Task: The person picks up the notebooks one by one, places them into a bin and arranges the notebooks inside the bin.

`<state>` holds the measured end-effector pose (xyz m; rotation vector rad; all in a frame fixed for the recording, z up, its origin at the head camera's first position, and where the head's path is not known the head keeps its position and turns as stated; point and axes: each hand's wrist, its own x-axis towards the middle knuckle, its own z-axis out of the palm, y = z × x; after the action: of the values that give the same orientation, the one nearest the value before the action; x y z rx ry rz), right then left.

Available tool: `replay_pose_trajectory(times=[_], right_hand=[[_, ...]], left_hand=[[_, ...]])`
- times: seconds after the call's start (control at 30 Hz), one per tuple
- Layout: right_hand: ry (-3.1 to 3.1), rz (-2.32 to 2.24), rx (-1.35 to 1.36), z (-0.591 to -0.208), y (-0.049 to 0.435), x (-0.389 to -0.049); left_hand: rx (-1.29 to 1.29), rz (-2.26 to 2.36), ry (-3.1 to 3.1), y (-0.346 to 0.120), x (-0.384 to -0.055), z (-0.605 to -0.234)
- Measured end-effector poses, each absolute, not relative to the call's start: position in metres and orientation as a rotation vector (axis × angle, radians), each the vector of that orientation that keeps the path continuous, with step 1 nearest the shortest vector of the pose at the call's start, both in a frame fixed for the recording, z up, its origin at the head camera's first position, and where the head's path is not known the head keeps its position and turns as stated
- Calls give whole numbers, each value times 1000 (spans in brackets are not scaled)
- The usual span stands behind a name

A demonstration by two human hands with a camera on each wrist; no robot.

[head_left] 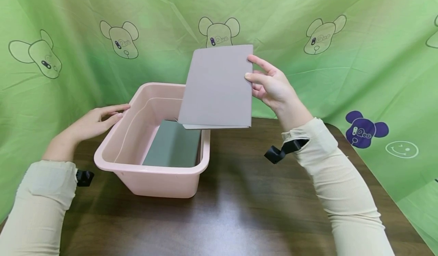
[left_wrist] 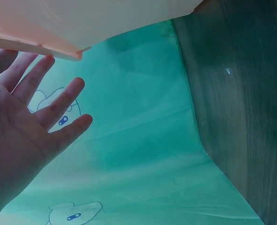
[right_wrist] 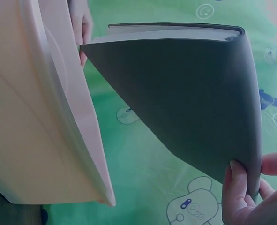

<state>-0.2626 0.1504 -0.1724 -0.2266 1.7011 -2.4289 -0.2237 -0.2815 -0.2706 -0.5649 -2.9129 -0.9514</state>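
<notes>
A grey hardcover notebook is pinched along its spine by my right hand, up over the right side of a pink plastic tub. In the right wrist view the notebook tilts, its white pages showing at one edge, with thumb and fingers on either side of the spine. My left hand rests on the tub's left rim. Its fingers look straight and spread in the left wrist view, fingertips right at the rim. Inside the tub lies a dark green book, partly covered by the raised notebook.
The tub stands on a dark brown wooden table. Behind and along the sides hangs a green curtain printed with cartoon bear heads. Black straps hang at both wrists.
</notes>
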Motion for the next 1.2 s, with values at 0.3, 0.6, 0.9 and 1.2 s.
replay_pose_trajectory(times=[0.3, 0.6, 0.9, 1.2], right_hand=[[1720, -2400, -172, -176, 136, -270], [1744, -2363, -119, -179, 122, -276], [1734, -2364, -48, -182, 114, -281], [1771, -2323, -4, -185, 102, -286]], left_hand=[[-542, -945, -2907, -281, -222, -269], [-511, -951, -2900, -279, -222, -270], [-506, -954, -2899, -279, -224, -270], [-505, -969, -2902, -278, -222, -269]])
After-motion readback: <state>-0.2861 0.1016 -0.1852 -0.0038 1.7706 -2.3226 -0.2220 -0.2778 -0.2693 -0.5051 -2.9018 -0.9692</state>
